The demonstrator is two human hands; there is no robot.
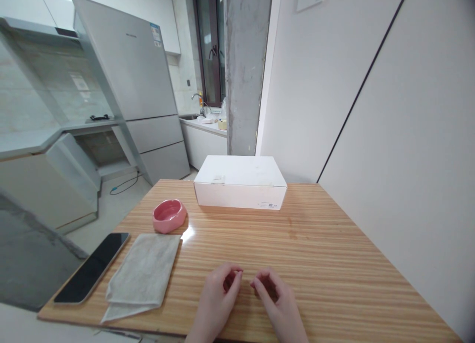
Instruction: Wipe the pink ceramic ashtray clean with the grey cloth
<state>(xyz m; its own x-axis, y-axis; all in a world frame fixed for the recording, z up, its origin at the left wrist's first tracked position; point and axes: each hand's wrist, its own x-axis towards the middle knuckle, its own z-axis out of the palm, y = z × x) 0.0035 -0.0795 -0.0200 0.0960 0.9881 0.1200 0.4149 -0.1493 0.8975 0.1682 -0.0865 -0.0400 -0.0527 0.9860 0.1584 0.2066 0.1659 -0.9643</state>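
Note:
My left hand (221,289) rests low over the front of the wooden table (334,264), its thumb and fingertips brought together in a loose ring. Just to its right, my right hand (275,294) is curled the same way, with a small gap between the two hands. I see nothing held in either one. Left of my left hand lies a folded grey cloth (146,269). Beyond the cloth stands a glossy pink bowl (169,216). A phone (94,269) with a dark screen lies at the table's left edge.
A closed white box (241,182) sits at the table's far edge. A white wall (401,135) runs along the right side. Behind the table are a grey fridge (148,80), a bare concrete column (247,71) and a sink counter (204,140).

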